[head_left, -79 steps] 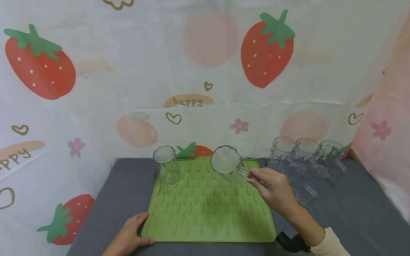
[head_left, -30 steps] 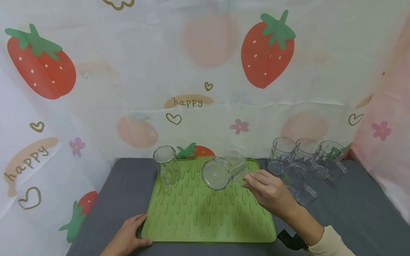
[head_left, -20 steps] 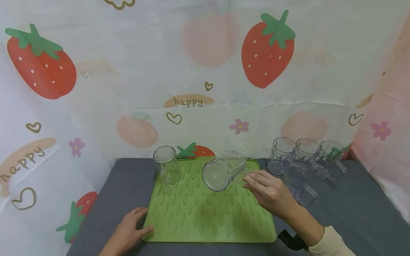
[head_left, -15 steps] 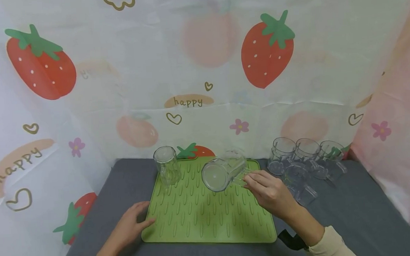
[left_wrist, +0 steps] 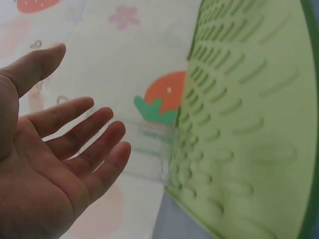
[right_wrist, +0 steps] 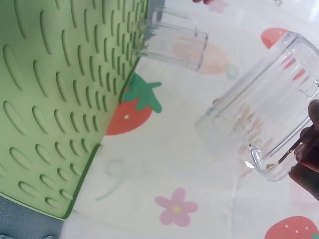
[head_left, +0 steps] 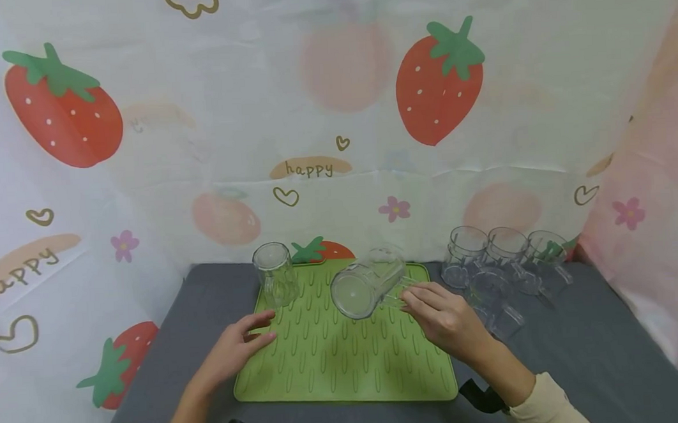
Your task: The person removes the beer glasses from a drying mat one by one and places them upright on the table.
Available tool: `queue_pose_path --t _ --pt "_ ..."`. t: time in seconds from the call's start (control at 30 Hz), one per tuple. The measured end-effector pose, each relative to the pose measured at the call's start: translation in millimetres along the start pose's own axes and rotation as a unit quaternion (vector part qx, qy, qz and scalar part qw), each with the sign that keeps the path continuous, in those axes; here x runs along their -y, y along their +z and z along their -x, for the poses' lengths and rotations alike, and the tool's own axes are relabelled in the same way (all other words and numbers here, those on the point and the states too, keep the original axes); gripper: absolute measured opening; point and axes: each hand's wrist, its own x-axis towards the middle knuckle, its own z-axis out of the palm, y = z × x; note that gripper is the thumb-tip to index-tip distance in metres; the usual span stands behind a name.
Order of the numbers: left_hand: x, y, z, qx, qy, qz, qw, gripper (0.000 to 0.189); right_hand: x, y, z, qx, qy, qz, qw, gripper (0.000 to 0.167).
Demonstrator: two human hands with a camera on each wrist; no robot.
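Observation:
My right hand [head_left: 445, 314] pinches the handle of a clear glass mug [head_left: 355, 292]. The mug is held above the mat, tilted well over, with one round end facing the head camera. In the right wrist view, this mug [right_wrist: 264, 109] shows its see-through side, fingers at its handle. My left hand [head_left: 239, 344] hovers over the left part of the green ridged mat [head_left: 347, 371], thumb and fingers spread and holding nothing. A second glass mug [head_left: 277, 275] stands at the mat's back left corner, just beyond the left fingertips.
Several more clear mugs [head_left: 508, 247] stand close together on the grey tablecloth [head_left: 605, 344], right of the mat. Behind the table hangs a white curtain [head_left: 241, 101] printed with strawberries. A black strap [head_left: 481, 396] is on the right wrist.
My left hand has left the mat's front left edge and moved up and inward over the mat. The right hand has tipped the held mug further over, then kept it nearly still.

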Motion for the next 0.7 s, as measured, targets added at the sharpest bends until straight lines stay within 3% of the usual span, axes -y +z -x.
queue_pose_path --t 0.23,0.43,0.7 --pt "-16.6 7.5 -12.3 0.031 -0.002 0.049 0.9983 0.053 0 1 -0.5 -0.004 -0.003 0.0 1.0 0.036" --pt "-27.6 16.6 -26.0 0.052 -0.035 0.16 0.9851 0.058 2 2 -0.3 -0.007 -0.005 -0.002 1.0 0.036" --pt "-39.1 21.3 -42.3 0.058 -0.037 0.206 0.9762 0.062 3 4 0.6 -0.005 -0.004 0.0 1.0 0.037"
